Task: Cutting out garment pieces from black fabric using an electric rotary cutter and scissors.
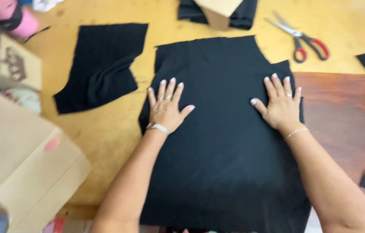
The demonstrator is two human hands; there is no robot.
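Both hands (223,110) flat on black fabric (223,164), beige cardboard (22,159) left

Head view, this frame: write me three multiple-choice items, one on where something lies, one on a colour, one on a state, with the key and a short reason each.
1. Where do the scissors lie?
A. On the table beyond the right hand
B. Under the large black fabric piece
C. In the left hand

2. What colour are the scissors' handles?
A. Blue
B. Red
C. Green

3. How do the two hands rest on the large black fabric piece?
A. Clenched in fists
B. Pinching an edge up
C. Flat, fingers spread

Key: 1 A, they lie on the yellow table, up and right of the right hand. 2 B, both loops are red. 3 C, the left hand and the right hand press palm down, holding nothing.
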